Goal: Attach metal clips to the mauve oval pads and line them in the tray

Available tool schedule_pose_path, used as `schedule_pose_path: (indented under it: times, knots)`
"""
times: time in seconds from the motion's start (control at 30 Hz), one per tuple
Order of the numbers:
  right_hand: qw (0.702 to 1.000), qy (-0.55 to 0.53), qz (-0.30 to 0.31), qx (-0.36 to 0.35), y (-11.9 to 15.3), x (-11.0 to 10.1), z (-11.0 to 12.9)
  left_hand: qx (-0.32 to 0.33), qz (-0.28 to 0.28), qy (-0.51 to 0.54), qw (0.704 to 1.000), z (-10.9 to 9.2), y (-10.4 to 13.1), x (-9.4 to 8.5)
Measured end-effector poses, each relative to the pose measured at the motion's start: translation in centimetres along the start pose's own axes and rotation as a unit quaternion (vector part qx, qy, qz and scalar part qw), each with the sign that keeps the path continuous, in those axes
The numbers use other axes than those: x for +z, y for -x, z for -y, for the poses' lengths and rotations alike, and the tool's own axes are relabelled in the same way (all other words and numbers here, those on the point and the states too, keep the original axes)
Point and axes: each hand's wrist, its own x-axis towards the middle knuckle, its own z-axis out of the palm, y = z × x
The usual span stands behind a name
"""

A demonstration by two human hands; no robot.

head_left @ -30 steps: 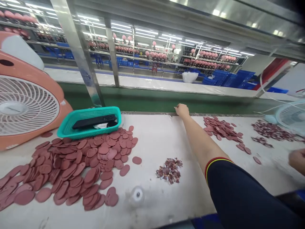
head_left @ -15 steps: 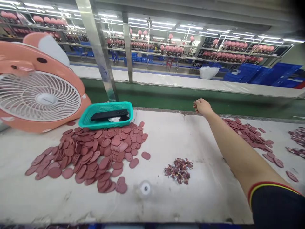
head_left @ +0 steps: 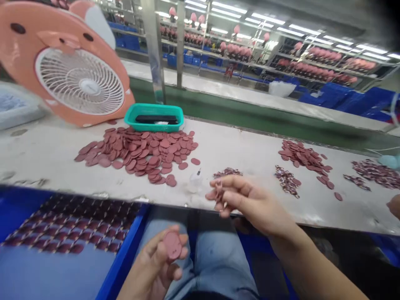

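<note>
Over my lap, my left hand [head_left: 159,260] holds a reddish oval disc [head_left: 172,246] between thumb and fingers. My right hand [head_left: 246,202] pinches a small dark-red piece [head_left: 219,192] above the table's front edge, its exact shape blurred. Just behind it lies a small pile of patterned pieces [head_left: 227,171], partly covered by the fingers. To the left of that hand, a clear round holder with a thin upright pin [head_left: 196,181] stands on the table. A large heap of reddish oval discs [head_left: 140,150] spreads in front of a green basket [head_left: 154,118].
An orange fan [head_left: 90,86] stands at the back left. Right of my right hand are more discs [head_left: 301,156] and patterned pieces [head_left: 375,173]. A blue bin [head_left: 125,246] with rows of dark-red pieces sits below left. Another person's hand [head_left: 394,206] shows at the right edge.
The view has tilted down, bringing my lap and the bin into sight. My right hand has come back from the table's far edge, and my left hand has appeared with a disc.
</note>
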Motion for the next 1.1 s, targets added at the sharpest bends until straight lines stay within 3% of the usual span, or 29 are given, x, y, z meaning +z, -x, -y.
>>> schedule_pose_path:
  times: [0.1,0.23,0.37,0.57,1.1]
  knots:
    - [0.999,0.002,0.052,0.016,2.0,3.2,-1.8,-0.023,0.025,-0.013,0.999,-0.4,1.4,0.7]
    - [0.991,0.118,0.054,-0.032,3.0,5.0,-2.8,-0.024,0.081,-0.031,0.996,-0.3,1.8,0.0]
    - [0.964,0.245,0.038,-0.098,2.9,5.2,-3.0,-0.028,0.129,-0.044,0.99,0.0,1.4,-1.0]
    - [0.943,0.299,0.061,-0.133,2.7,5.2,-2.5,-0.031,0.144,-0.046,0.988,-0.1,1.3,-1.1]
    - [0.899,0.377,0.132,-0.179,2.3,4.7,-1.7,-0.05,0.108,-0.027,0.992,0.3,1.3,-1.0]
